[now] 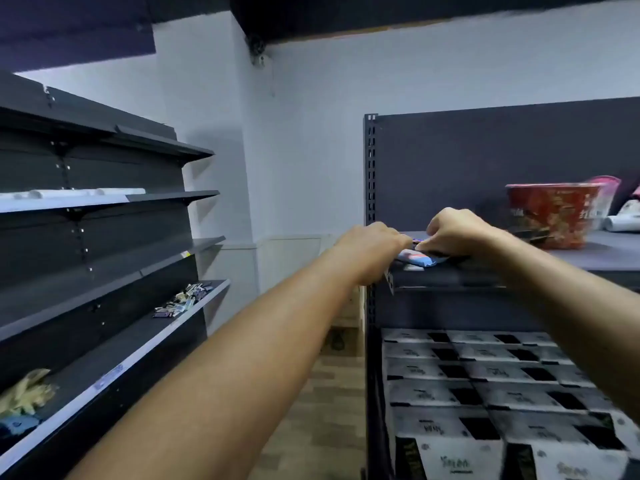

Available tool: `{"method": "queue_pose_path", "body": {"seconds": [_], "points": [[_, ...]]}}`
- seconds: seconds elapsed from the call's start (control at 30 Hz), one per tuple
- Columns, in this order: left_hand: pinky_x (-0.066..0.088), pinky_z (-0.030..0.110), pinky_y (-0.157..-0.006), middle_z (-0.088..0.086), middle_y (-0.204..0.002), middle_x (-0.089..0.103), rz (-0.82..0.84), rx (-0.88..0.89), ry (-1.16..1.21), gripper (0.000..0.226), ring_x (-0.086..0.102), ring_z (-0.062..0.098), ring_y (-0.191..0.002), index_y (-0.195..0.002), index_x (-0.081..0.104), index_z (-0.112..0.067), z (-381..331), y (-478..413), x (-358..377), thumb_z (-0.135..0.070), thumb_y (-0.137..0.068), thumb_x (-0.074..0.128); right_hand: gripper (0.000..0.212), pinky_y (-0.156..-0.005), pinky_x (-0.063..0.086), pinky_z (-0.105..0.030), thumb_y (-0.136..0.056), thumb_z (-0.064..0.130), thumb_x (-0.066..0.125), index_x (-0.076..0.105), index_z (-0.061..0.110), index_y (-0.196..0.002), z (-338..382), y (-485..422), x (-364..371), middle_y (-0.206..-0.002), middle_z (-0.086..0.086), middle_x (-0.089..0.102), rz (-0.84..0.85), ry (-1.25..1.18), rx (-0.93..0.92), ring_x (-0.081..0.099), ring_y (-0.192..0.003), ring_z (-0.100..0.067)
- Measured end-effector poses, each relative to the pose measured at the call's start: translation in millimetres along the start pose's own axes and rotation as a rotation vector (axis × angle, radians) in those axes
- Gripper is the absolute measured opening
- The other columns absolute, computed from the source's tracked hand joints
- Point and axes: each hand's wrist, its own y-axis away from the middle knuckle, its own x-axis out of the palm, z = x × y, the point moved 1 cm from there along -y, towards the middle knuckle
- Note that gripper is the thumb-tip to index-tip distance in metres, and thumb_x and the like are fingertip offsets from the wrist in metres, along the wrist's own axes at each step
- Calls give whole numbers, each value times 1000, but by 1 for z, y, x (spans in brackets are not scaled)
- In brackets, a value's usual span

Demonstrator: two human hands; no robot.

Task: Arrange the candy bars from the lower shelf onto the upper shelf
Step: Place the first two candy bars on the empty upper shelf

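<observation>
My left hand [372, 245] and right hand [453, 232] pinch candy bars [417, 259] onto the upper shelf [595, 259]; a small pile [183, 299], seemingly more, waits far left.

Left hand [374, 244], right hand [450, 232] — gripping candy bars [417, 259], upper shelf [588, 259]

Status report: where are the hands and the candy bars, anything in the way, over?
Right hand grips candy bars at upper shelf front corner. Left hand against them, grip unclear. Noodle bowl apart, further right.
</observation>
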Motion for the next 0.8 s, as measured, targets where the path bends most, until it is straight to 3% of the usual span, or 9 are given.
{"method": "queue_pose_path", "body": {"seconds": [0.1,0.33,0.43,0.57,0.67,0.8], "points": [[35,32,-66,0,-118,56,24,22,-38,56,49,26,-113,-130,43,-28,7,-15,14,1,-82,44,20,-74,56,-32,-69,26,65,68,16,-86,7,-16,6,-87,-6,66,-6,22,21,62,-78,-24],[28,29,-54,5,-115,49,-73,60,-80,39,56,27,-100,-121,49,-16,33,-23,35,2,-87,45,18,-64,50,-28,-76,21,62,70,18,-91,38,-40,20,-87,-8,64,-29,-18,47,60,-77,-24],[38,36,-58,8,-110,49,-83,49,-56,33,56,32,-91,-115,49,-13,63,-11,43,3,-86,45,17,-62,50,-28,-76,17,62,72,21,-89,67,-49,27,-88,-7,66,-27,-42,2,62,-78,-24],[35,35,-64,7,-112,56,-97,-64,-110,29,55,30,-93,-113,45,-12,122,30,51,2,-88,39,11,-61,54,-29,-72,18,66,74,15,-79,124,-65,45,-75,-8,67,-35,-48,-79,63,-73,-23],[35,35,-71,9,-115,54,-23,-195,-95,20,53,31,-97,-114,43,-14,175,68,64,-13,-95,37,13,-47,40,-22,-75,21,67,70,8,-76,173,-76,67,-60,-8,57,-22,-41,-140,53,-58,-23],[38,42,-84,11,-120,44,135,-373,-32,47,44,30,-109,-127,38,-15,243,114,86,-49,-96,31,18,-52,38,-24,-77,19,67,72,8,-89,229,-94,106,-80,-16,67,0,-110,-227,60,-73,-29]]}}
